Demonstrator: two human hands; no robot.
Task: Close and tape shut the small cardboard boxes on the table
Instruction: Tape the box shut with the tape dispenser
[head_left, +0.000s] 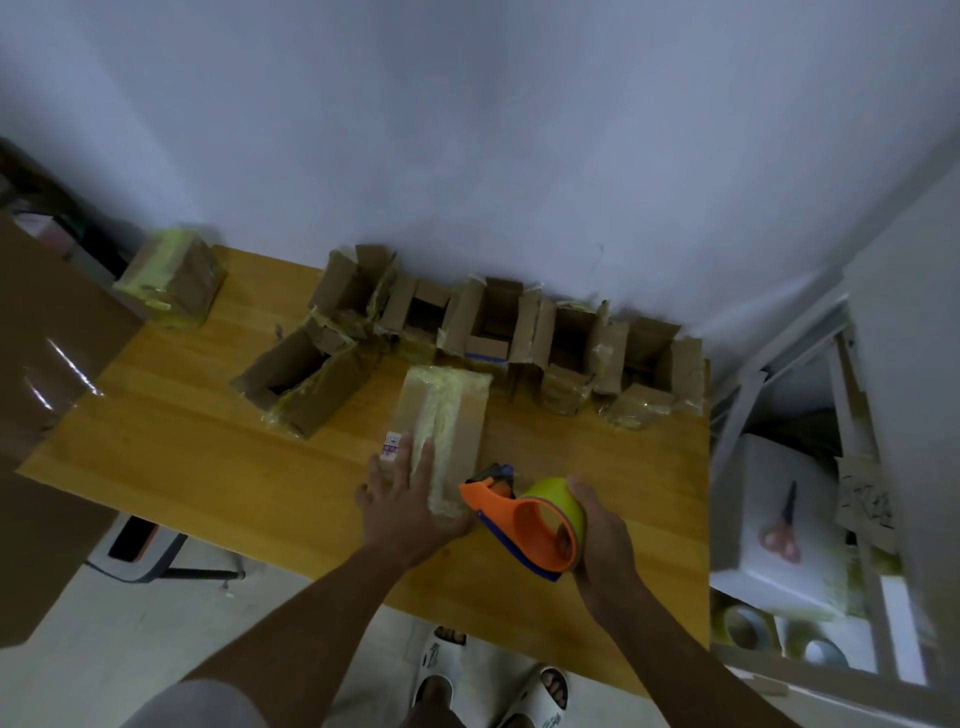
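While my left hand (410, 499) lies flat on the taped box (441, 431) mid-table and my right hand (597, 540) grips the tape dispenser (530, 514), six open boxes (488, 322) along the back edge still need sealing; one sealed box (171, 280) sits at the back-left corner.

Left hand (410, 499) lies flat, fingers straight toward 12 o'clock. Right hand (597, 540), at its 3 o'clock, curls in a grip.

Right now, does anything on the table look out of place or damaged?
Yes. One open box lies tipped on its side left of the row, flaps ragged with old tape. A taped box overhangs the table at its far-left corner. The box being taped looks fine.
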